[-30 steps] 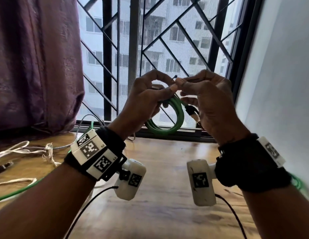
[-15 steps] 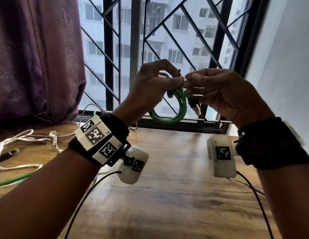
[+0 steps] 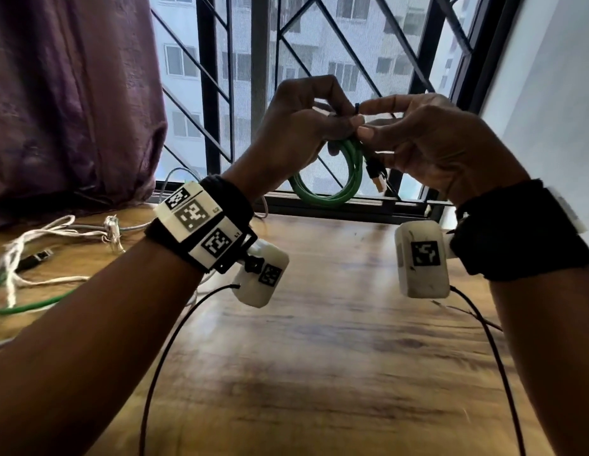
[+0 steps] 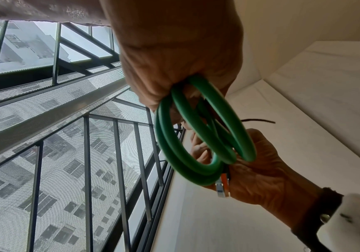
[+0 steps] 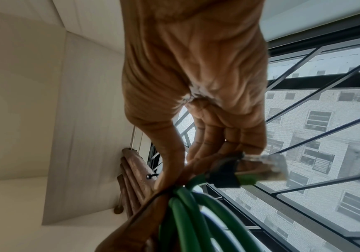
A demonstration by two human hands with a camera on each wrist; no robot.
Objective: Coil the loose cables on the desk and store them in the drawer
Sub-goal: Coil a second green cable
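A green cable [image 3: 332, 189] wound into a small coil hangs in the air in front of the window. My left hand [image 3: 339, 116] grips the top of the coil [image 4: 196, 136], fingers curled round the strands. My right hand [image 3: 362, 121] meets it there and pinches a thin black tie [image 3: 356, 108] at the bundle, index finger stretched out, thumb pressing below. The tie's loose end [image 4: 258, 120] sticks out sideways. The cable's plug [image 3: 380, 184] dangles by my right palm and shows clear-tipped in the right wrist view [image 5: 267, 167]. No drawer is in view.
On the wooden desk [image 3: 319, 357], at far left, lie loose white cords [image 3: 40, 238], another green cable [image 3: 30, 306] and a black plug [image 3: 36, 258]. A purple curtain [image 3: 72, 93] hangs left, a barred window [image 3: 207, 93] stands behind, and a white wall [image 3: 549, 93] is on the right.
My right wrist has risen and swung outward while both hands stay joined at the coil's top. The right index finger has straightened toward the black tie. The coil is still held.
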